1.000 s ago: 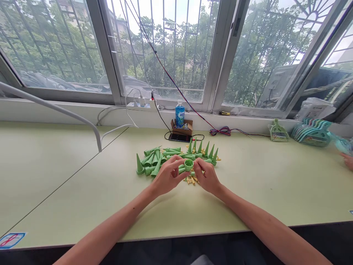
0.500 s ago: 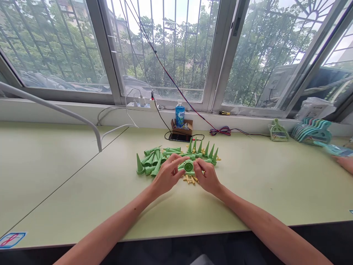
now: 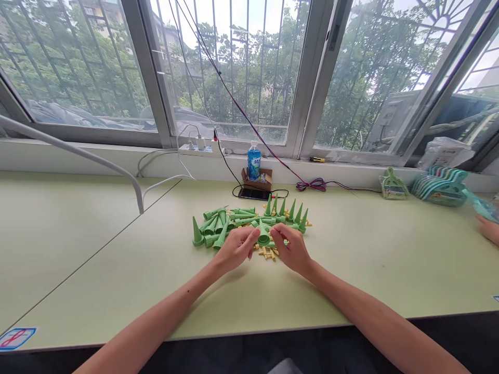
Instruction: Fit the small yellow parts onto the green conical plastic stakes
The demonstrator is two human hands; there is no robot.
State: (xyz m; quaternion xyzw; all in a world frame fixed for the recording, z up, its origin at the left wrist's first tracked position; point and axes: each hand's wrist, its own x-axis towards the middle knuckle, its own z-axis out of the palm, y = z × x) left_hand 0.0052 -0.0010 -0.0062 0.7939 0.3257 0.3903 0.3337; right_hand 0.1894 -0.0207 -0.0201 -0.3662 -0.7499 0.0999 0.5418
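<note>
A green plastic cone (image 3: 263, 232) stands point up on the pale green table (image 3: 370, 259), between my two hands. My left hand (image 3: 235, 248) has its fingers curled, fingertips against the cone's left side. My right hand (image 3: 293, 252) is curled too, fingertips at the cone's base on the right. Behind my left hand lies a pile of green cones (image 3: 216, 226) on their sides. Several more cones (image 3: 293, 212) stand upright behind my right hand. Small yellow pieces (image 3: 267, 253) lie between my hands.
At the back by the sill are a blue bottle (image 3: 254, 162), a small cardboard box (image 3: 257, 181) and a phone (image 3: 254, 194) on a cable. A white tube (image 3: 97, 162) arches over the left. Teal packets (image 3: 440, 182) and another person's hand (image 3: 489, 228) are far right.
The cone was held up with its open end toward me; it has turned point up and come down onto the table, both hands lowering with it.
</note>
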